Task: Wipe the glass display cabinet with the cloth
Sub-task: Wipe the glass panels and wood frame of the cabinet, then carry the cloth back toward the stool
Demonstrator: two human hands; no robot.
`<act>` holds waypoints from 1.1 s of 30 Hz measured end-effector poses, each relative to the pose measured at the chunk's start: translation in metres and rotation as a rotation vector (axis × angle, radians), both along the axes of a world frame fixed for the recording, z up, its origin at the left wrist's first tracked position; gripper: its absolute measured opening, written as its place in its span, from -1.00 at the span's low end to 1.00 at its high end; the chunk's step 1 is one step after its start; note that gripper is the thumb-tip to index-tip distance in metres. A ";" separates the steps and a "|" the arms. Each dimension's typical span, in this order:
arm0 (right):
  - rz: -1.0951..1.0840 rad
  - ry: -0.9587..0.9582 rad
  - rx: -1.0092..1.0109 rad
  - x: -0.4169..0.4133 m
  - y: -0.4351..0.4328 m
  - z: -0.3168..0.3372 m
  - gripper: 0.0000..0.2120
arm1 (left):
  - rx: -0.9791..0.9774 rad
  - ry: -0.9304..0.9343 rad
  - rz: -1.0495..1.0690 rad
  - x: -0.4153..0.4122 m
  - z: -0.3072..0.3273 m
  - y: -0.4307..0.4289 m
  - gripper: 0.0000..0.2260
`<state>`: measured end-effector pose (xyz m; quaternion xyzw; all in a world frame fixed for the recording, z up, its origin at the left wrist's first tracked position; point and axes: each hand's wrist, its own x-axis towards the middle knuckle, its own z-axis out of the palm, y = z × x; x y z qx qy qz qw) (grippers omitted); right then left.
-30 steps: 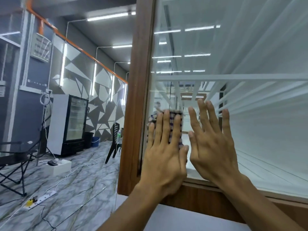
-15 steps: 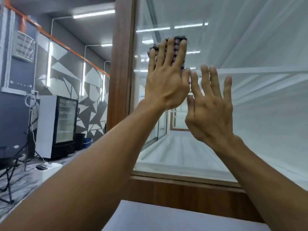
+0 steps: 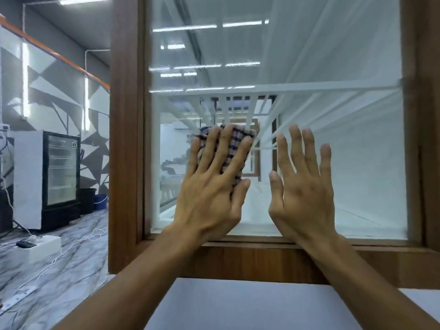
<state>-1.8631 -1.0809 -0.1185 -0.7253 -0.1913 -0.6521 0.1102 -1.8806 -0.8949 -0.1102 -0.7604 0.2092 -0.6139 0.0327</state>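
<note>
**Two flat hands on one pane, one cloth under the left**

The left hand (image 3: 209,186) lies flat against the glass. Its four fingers are straight and spread, pressing a single cloth (image 3: 234,151) onto the pane, and the thumb lies along the cloth's lower right edge. The right hand (image 3: 302,186) is just beside it, apart from it and holding nothing, with fingers straight and fanned toward the glass. Whether its palm touches the pane cannot be told.

The cloth is a folded pad, checked in dark blue and cream. Its long axis runs up the glass, in line with the left fingers, which point up and lean slightly right. Its top edge shows above the fingertips, and the palm covers the rest. It sits in the lower half of the pane, left of centre and above the bottom rail.

The glass display cabinet (image 3: 285,44) shows one pane, framed in brown wood on the left, bottom and right. One white shelf (image 3: 309,86) crosses behind the glass above the hands. Strip lights are reflected in the upper part.

Below the frame, between the two forearms, is a white surface (image 3: 238,306).

To the left, well apart from the cabinet:
- one glass-door fridge (image 3: 59,175), standing on the marbled floor (image 3: 59,270);
- one black bin (image 3: 88,198) beside the fridge;
- one blue bucket (image 3: 101,201) next to the bin;
- one white box (image 3: 40,244) nearer the camera;
- loose white cables and one power strip (image 3: 14,300).
</note>
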 end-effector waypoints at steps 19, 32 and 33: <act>0.820 0.428 0.021 -0.066 0.096 -0.009 -0.66 | -0.538 0.216 -0.248 -0.091 0.023 0.097 -0.81; 0.708 1.623 -0.693 -0.100 0.303 -0.015 -0.68 | -0.735 1.347 0.728 -0.207 -0.044 0.278 -0.72; 0.693 1.663 -0.713 -0.105 0.312 -0.013 -0.66 | -0.743 1.389 0.738 -0.214 -0.040 0.283 -0.73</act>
